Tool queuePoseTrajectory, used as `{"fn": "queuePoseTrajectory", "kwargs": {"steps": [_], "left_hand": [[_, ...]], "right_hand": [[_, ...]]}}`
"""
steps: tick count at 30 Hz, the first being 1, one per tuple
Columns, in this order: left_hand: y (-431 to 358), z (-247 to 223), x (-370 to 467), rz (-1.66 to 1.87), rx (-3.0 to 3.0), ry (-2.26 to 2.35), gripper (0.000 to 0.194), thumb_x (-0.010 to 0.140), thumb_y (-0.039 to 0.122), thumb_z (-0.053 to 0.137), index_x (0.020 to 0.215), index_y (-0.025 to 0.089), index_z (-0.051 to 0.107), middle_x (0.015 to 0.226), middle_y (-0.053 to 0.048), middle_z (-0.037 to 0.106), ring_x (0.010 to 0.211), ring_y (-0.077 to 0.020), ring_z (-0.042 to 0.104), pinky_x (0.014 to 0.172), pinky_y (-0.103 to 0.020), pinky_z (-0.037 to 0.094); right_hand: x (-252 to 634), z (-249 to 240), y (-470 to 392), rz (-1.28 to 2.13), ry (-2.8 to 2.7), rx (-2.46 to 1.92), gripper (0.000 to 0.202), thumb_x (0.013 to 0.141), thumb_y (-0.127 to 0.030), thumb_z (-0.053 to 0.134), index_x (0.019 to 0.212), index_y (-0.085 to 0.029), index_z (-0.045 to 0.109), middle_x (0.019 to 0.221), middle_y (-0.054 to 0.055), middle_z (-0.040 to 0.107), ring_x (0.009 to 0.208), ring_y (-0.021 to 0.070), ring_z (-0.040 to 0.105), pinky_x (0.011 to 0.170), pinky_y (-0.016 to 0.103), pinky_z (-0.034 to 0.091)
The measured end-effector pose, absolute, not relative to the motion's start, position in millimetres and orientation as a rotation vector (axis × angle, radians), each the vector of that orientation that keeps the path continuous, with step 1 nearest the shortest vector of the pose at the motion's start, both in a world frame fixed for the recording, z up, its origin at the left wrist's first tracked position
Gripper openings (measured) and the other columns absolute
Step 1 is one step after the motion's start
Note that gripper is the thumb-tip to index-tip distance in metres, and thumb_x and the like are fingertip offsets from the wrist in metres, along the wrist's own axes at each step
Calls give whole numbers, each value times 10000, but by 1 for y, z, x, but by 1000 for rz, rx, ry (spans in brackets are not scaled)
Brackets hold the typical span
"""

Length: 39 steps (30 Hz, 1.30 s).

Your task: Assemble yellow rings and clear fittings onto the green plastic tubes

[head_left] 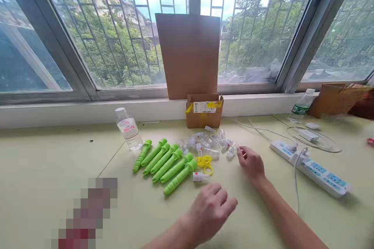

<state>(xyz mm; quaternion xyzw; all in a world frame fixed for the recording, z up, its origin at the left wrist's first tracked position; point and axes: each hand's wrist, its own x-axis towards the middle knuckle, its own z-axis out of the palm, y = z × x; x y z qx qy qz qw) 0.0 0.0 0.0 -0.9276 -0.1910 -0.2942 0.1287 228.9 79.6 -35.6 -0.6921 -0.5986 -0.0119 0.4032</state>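
My left hand (210, 208) is over the near part of the table, its fingers curled under and their tips hidden. My right hand (251, 163) is farther forward, fingers bent, fingertips beside a clear plastic cap-like piece (232, 149); I cannot tell whether they touch. Ahead lies a loose pile of clear tubular pieces (210, 152). Nearer are several yellow rings (203, 161) and a clear piece with a white sleeve and a red mark (200, 177). To their left, several bright green ribbed plastic tubes (180, 177) with threaded ends lie side by side, slanted.
A small cardboard box (204, 120) and an upright cardboard sheet (191, 54) stand by the window. A water bottle (129, 130) stands at left, another (300, 107) at far right. A power strip (312, 169) with cables (296, 186) lies right of my right hand.
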Motion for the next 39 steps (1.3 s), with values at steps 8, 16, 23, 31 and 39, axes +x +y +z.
{"fn": "queuePoseTrajectory", "kwargs": {"steps": [8, 16, 23, 31, 39], "left_hand": [[48, -2, -53, -675, -2620, -823, 174, 858, 282, 509, 972, 165, 569, 923, -83, 570, 884, -225, 510, 807, -387, 419], [50, -9, -58, -550, -2583, -1043, 165, 862, 311, 516, 969, 200, 572, 1143, -96, 539, 1147, -265, 426, 1062, -528, 197], [48, -12, -53, -714, -2583, -989, 146, 892, 281, 487, 999, 222, 567, 853, -22, 617, 882, -193, 543, 1046, -514, 204], [50, -16, -53, -903, -2628, -904, 115, 887, 259, 519, 987, 218, 554, 787, 0, 645, 771, -172, 571, 1004, -459, 286], [49, -18, -54, -1017, -2661, -842, 184, 887, 264, 524, 1067, 227, 529, 838, 10, 676, 834, -161, 603, 1020, -428, 300]], "right_hand": [[217, -36, 79, 4, -1528, -1720, 276, 873, -372, 420, 873, -198, 635, 783, 22, 667, 550, 138, 591, 557, 254, 408], [209, -33, 76, -64, -1602, -1644, 236, 880, -342, 430, 875, -207, 623, 795, 5, 654, 549, 117, 588, 530, 235, 401], [189, -23, 65, -131, -1820, -1375, 213, 894, -300, 449, 924, -188, 628, 808, 28, 649, 572, 107, 577, 532, 217, 412], [155, -14, 43, -67, -2102, -1090, 242, 844, -315, 524, 1032, -182, 598, 822, 58, 663, 666, 157, 599, 587, 255, 441], [132, -15, 36, 266, -2172, -1006, 190, 765, -276, 617, 947, -222, 609, 777, 12, 670, 601, 128, 573, 536, 218, 435]]}}
